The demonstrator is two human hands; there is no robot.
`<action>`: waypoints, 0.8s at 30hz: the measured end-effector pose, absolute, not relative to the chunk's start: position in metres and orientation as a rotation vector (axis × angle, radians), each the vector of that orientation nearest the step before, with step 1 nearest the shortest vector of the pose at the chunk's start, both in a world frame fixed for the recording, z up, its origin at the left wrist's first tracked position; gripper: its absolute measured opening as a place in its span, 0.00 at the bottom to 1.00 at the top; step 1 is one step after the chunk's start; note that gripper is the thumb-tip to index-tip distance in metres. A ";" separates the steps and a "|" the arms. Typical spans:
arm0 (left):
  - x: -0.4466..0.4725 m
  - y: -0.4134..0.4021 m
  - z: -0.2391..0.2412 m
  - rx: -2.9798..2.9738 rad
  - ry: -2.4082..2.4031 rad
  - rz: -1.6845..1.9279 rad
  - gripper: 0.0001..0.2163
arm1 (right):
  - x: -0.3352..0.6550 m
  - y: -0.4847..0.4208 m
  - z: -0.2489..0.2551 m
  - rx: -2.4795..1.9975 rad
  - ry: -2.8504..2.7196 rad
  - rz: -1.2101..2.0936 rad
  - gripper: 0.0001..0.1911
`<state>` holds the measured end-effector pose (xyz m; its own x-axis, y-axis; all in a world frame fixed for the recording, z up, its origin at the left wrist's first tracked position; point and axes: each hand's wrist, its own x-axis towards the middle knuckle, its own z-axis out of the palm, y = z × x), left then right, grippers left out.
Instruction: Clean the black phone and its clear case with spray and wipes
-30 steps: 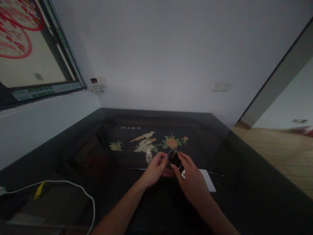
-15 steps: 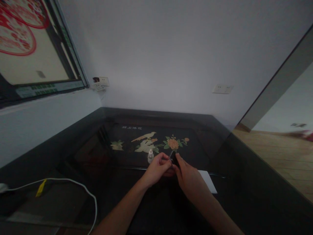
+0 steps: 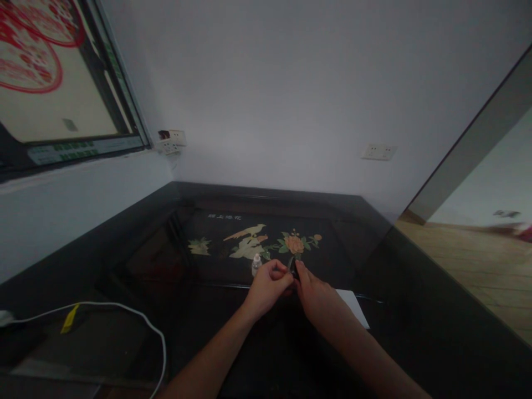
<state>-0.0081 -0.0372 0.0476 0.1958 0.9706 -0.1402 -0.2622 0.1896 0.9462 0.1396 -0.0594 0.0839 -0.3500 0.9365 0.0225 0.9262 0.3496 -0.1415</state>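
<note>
My left hand (image 3: 268, 287) and my right hand (image 3: 316, 292) meet over the dark table (image 3: 415, 321), fingers closed together around a small dark object (image 3: 292, 268) that is mostly hidden between them. A thin pale edge of it sticks up between the fingertips. A small white bottle (image 3: 256, 263) stands just left of my left hand's fingers. A white sheet (image 3: 355, 307) lies flat on the table, partly under my right wrist.
The tabletop carries an inlaid picture of a bird and flowers (image 3: 266, 244). A white cable (image 3: 124, 316) with a yellow tag (image 3: 68, 320) loops across the near left. Wall sockets (image 3: 171, 141) sit in the corner, another socket plate (image 3: 378, 151) on the back wall. A doorway opens at the right.
The dark object was tilted and plainly visible between my hands a second ago. My hands have since drawn together and moved slightly away from me, and the object is now almost covered.
</note>
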 end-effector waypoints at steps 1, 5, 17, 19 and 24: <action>-0.007 -0.038 0.047 0.959 0.958 1.090 0.15 | 0.139 -0.060 0.083 -1.746 -2.505 0.147 0.26; -0.006 -0.038 0.046 0.926 0.983 1.113 0.18 | 0.137 -0.064 0.084 -1.808 -2.505 0.142 0.26; 0.002 -0.042 0.037 1.099 1.015 1.092 0.17 | 0.137 -0.071 0.090 -1.868 -2.483 0.174 0.26; 0.003 -0.044 0.034 1.197 1.036 1.081 0.16 | 0.137 -0.071 0.091 -1.888 -2.477 0.190 0.25; 0.005 -0.045 0.032 1.427 1.135 1.083 0.19 | 0.138 -0.072 0.091 -1.889 -2.458 0.177 0.26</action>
